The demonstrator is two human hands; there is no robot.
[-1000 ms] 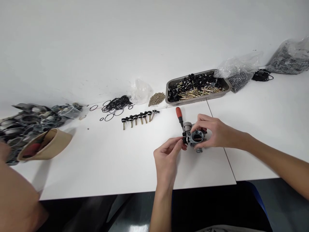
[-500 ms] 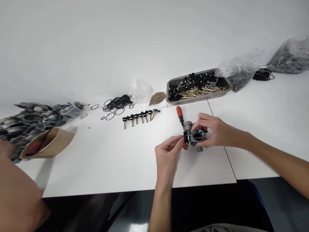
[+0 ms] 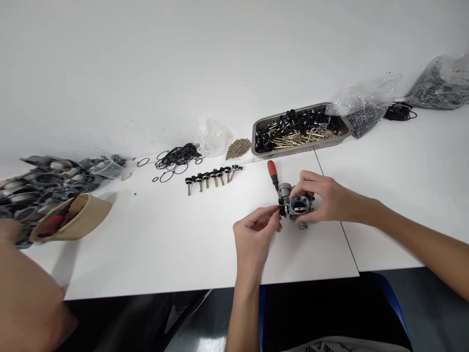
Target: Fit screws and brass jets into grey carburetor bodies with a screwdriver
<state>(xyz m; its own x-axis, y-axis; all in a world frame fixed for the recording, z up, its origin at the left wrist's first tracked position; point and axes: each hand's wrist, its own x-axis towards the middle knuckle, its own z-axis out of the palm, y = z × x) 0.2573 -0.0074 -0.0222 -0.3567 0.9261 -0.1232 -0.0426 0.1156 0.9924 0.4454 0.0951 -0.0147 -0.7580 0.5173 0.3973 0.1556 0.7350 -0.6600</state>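
A grey metal carburetor body (image 3: 293,201) with a round bore stands on the white table. My right hand (image 3: 318,198) grips it from the right, thumb below and fingers above the bore. On its left side sits a small black part (image 3: 282,209). My left hand (image 3: 258,225) pinches at that black part with thumb and forefinger; the fingertips partly hide it. Just behind the carburetor lies a screwdriver (image 3: 272,173) with a red and black handle. A row of black-topped brass-coloured pieces (image 3: 207,179) lies to the left of it.
Along the back are a metal tray (image 3: 293,154) of black and brass parts, a pile of small brass pieces (image 3: 239,148), black rubber rings (image 3: 179,156) and plastic bags (image 3: 366,112). At left, another person's arm (image 3: 29,293) is beside a tan container (image 3: 86,220) and heaped metal parts (image 3: 47,181).
The bore now shows a pale reddish piece more clearly. My left fingers have shifted very slightly left at the black part; my right hand keeps its hold.
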